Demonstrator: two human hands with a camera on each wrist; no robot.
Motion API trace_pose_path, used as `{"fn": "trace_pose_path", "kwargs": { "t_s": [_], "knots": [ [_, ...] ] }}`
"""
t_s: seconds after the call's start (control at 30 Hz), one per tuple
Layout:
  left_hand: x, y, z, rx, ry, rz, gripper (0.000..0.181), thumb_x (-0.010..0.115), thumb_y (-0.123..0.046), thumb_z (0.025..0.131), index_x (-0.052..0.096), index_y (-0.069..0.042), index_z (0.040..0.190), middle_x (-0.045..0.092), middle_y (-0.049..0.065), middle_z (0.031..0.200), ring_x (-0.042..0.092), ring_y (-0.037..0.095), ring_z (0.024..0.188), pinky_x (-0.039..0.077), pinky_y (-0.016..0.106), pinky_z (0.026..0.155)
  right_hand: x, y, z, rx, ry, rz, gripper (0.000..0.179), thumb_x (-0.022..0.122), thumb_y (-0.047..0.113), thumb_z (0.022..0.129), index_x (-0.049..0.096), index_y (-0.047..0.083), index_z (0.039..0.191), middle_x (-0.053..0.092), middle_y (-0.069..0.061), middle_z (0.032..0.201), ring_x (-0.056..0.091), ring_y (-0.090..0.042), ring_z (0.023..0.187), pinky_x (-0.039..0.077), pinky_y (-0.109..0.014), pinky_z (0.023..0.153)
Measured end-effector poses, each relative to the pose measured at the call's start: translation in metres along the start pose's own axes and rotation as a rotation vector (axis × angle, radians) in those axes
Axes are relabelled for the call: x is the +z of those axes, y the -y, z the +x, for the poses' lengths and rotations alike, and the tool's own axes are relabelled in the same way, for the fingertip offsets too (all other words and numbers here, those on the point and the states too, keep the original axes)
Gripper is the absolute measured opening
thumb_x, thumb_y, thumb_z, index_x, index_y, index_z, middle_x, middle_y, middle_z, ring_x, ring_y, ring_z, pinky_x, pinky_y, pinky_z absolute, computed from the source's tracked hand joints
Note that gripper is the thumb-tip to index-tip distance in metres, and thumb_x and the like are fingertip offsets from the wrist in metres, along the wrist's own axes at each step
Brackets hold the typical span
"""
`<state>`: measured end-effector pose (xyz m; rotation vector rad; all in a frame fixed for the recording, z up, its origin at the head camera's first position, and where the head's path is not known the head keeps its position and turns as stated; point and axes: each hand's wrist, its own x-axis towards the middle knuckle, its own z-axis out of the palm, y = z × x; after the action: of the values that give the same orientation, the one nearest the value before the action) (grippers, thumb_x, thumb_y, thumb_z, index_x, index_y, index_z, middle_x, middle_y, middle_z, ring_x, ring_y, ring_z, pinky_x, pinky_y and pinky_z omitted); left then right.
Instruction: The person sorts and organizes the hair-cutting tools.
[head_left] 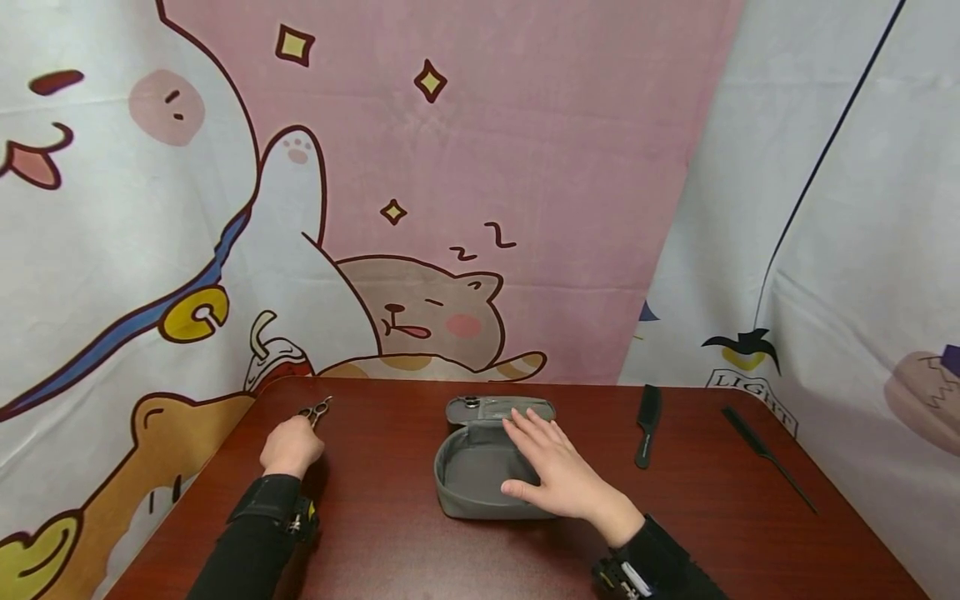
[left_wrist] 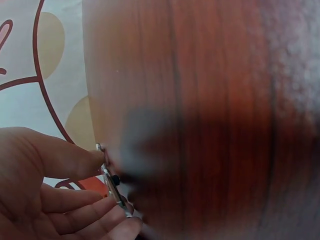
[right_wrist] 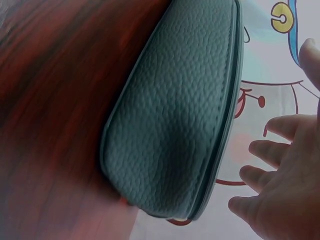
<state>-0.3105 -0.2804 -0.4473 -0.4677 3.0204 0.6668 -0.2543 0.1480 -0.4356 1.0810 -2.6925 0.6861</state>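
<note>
At the table's left side my left hand (head_left: 292,447) pinches a pair of metal scissors (head_left: 320,410) close to the tabletop. In the left wrist view the scissors (left_wrist: 113,187) lie between the thumb and fingers, with a small black knob showing; the blades are mostly hidden. My right hand (head_left: 558,475) is spread over the right side of a grey zippered case (head_left: 457,502), holding nothing. The case's lid (head_left: 498,407) is folded back toward the wall. From the right wrist, the case's pebbled outer wall (right_wrist: 165,110) shows, with the fingers apart from it.
A wide black comb (head_left: 648,425) lies right of the case on the brown table (head_left: 375,533). Farther right is a thin-handled black comb (head_left: 768,454). A cartoon-printed cloth (head_left: 570,208) hangs behind the table's back edge.
</note>
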Motion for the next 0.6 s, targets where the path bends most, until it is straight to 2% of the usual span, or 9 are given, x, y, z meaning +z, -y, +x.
{"fn": "trace_pose_path", "kwargs": {
  "t_s": [0.3,0.6],
  "knots": [
    [0.002,0.001,0.002,-0.012,-0.012,0.013,0.033,0.064,-0.009,0.084,0.061,0.015,0.107,0.06,0.033,0.104,0.056,0.038,0.083,0.053,0.052,0.063,0.006,0.009,0.004,-0.054,0.015,0.006,0.078,0.064,0.045,0.094,0.035,0.003,0.153,0.029,-0.02,0.158,0.02,-0.042,0.145,0.017,-0.068,0.109],
    [0.001,0.004,0.004,-0.01,-0.025,0.008,0.027,0.061,-0.004,0.085,0.061,0.015,0.104,0.061,0.032,0.101,0.056,0.037,0.082,0.053,0.053,0.066,0.01,0.018,0.009,-0.081,0.039,0.053,0.077,0.064,0.043,0.095,0.033,0.003,0.153,0.026,-0.022,0.158,0.018,-0.044,0.146,0.015,-0.068,0.11]
  ]
}}
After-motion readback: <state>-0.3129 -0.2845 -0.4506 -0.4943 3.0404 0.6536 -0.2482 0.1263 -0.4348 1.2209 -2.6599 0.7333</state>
